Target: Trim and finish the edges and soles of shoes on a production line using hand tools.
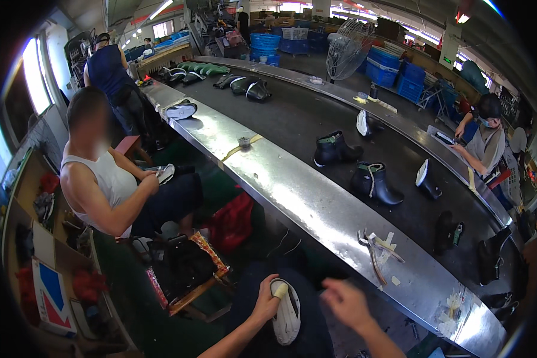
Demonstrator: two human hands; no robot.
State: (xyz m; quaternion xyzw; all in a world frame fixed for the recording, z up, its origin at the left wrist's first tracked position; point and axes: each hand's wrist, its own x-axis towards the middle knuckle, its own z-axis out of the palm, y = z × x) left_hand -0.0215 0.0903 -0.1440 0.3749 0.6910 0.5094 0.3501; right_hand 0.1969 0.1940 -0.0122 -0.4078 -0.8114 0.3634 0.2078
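Nearest the camera, the person's left hand (pixel 267 301) grips a white, ribbed rubber shoe sole (pixel 286 315) against the lap, fingers curled around its upper end with the thumb wrapped in pale tape; the sole lies lengthwise over the dark trousers, just below the edge of the long polished steel bench (pixel 292 191). Close beside it, the right hand (pixel 347 303) hovers just apart from the sole, blurred, its fingers loosely bent and holding nothing that I can make out. On the bench ahead of that hand lie metal pliers (pixel 373 250) among a few pale scraps of tape or rubber. Beyond the bench runs a black conveyor belt (pixel 292 119) carrying dark rubber ankle boots: two stand upright near the middle (pixel 334 149), (pixel 376 184), two more lie tipped with white soles showing (pixel 426 179), (pixel 364 123), and a cluster of green and black ones sits at the far end (pixel 221 74). To the left, a seated person in a white sleeveless top (pixel 101 179) holds another white sole in both hands. At that person's feet rests an open wooden crate (pixel 185 274) holding dark material I cannot identify. Blue plastic crates (pixel 394 68) are stacked in the background, their contents not visible. Across the belt, another worker in a dark cap (pixel 483 137) leans over the far bench.
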